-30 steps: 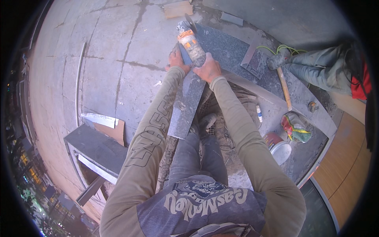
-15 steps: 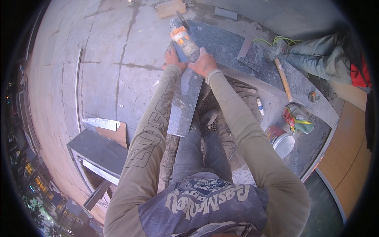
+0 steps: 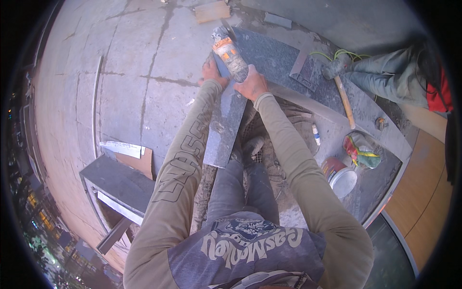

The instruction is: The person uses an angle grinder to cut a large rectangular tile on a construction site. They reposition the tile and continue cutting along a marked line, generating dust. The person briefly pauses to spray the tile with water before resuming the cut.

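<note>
An angle grinder (image 3: 232,57) with orange and grey, dust-covered housing is in my right hand (image 3: 252,85), which wraps round its rear end. Its thin disc (image 3: 228,29) stands edge-on at the far end, by the corner of a dark grey stone slab (image 3: 264,48). Whether the disc touches the stone I cannot tell. My left hand (image 3: 211,72) grips the left edge of a narrower grey stone slab (image 3: 226,120), just left of the grinder. This slab runs from there toward my legs.
On the wide slab lie a metal-edged square tool (image 3: 304,72) and a wooden-handled mallet (image 3: 345,101). A bucket (image 3: 343,180), a colourful bag (image 3: 361,151) and a small tube (image 3: 316,135) lie at right. Another person's legs (image 3: 390,72) are beyond. A dark-topped box (image 3: 118,180) stands left.
The grinder and my right hand have shifted slightly right and toward me. My left hand stays at about the same place on the slab edge.
</note>
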{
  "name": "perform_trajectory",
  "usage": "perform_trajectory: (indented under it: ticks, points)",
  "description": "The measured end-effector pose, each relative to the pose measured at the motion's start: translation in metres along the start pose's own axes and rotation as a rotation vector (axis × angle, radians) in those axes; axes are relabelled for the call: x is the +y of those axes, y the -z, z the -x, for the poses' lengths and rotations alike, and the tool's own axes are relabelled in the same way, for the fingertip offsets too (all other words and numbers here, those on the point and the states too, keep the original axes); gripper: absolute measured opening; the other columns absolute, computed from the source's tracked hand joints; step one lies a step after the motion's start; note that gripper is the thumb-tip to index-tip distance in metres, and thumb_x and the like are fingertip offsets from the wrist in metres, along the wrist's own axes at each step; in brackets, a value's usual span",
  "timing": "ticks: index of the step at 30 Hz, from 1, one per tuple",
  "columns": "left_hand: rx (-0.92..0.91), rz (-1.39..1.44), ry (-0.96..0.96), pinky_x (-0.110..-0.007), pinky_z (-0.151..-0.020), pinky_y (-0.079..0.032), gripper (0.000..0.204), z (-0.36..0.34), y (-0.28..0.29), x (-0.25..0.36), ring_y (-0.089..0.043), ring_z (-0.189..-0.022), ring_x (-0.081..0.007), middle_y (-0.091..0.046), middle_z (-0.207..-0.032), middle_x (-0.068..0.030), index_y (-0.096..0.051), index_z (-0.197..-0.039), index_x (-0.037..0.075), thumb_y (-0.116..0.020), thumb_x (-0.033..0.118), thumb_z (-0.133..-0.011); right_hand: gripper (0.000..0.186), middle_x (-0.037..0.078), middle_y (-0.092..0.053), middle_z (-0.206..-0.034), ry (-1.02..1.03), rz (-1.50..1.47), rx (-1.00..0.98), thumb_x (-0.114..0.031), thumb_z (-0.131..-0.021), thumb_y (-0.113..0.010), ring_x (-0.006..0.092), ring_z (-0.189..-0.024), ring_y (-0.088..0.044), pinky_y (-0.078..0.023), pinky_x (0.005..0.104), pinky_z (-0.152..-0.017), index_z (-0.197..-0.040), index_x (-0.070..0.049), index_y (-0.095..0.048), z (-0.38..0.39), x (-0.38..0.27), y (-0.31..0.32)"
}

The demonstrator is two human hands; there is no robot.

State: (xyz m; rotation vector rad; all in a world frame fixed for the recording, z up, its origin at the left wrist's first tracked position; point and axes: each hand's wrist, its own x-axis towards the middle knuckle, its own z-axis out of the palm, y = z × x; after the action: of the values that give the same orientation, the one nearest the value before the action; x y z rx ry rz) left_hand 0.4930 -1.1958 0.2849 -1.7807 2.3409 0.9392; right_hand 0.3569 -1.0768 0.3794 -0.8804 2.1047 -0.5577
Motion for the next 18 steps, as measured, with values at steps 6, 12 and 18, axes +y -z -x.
perform_trajectory:
  ticks: [6,12,18]
  points:
    - [0.025,0.023,-0.058,-0.065,-0.118,-0.032,0.124,-0.001,-0.003,-0.003,-0.033,-0.150,-0.0393,-0.037,-0.158,-0.0183,-0.024,-0.164,0.017,-0.093,0.040,-0.064,0.069,0.030,-0.070,-0.118,-0.001,0.003,-0.013,-0.031,-0.076,-0.084,0.0447,-0.116,-0.067,-0.054,0.0487,-0.099,-0.130,0.000,-0.054,-0.008,-0.002,-0.001]
    - [0.032,0.069,-0.082,-0.062,-0.120,-0.032,0.122,-0.002,-0.003,-0.007,-0.033,-0.150,-0.0391,-0.038,-0.157,-0.0182,-0.023,-0.164,0.017,-0.091,0.034,-0.064,0.071,0.031,-0.069,-0.122,-0.007,0.007,-0.013,-0.032,-0.076,-0.085,0.0453,-0.117,-0.066,-0.054,0.0490,-0.100,-0.131,0.000,-0.053,-0.012,-0.006,-0.004]
    - [-0.052,-0.009,0.051,-0.063,-0.115,-0.035,0.121,0.005,0.004,0.011,-0.036,-0.149,-0.0358,-0.038,-0.156,-0.0151,-0.024,-0.165,0.020,-0.092,0.034,-0.065,0.065,0.031,-0.070,-0.116,-0.008,-0.009,0.004,-0.029,-0.075,-0.085,0.0456,-0.114,-0.067,-0.054,0.0484,-0.096,-0.123,0.001,-0.054,-0.005,-0.005,0.001]
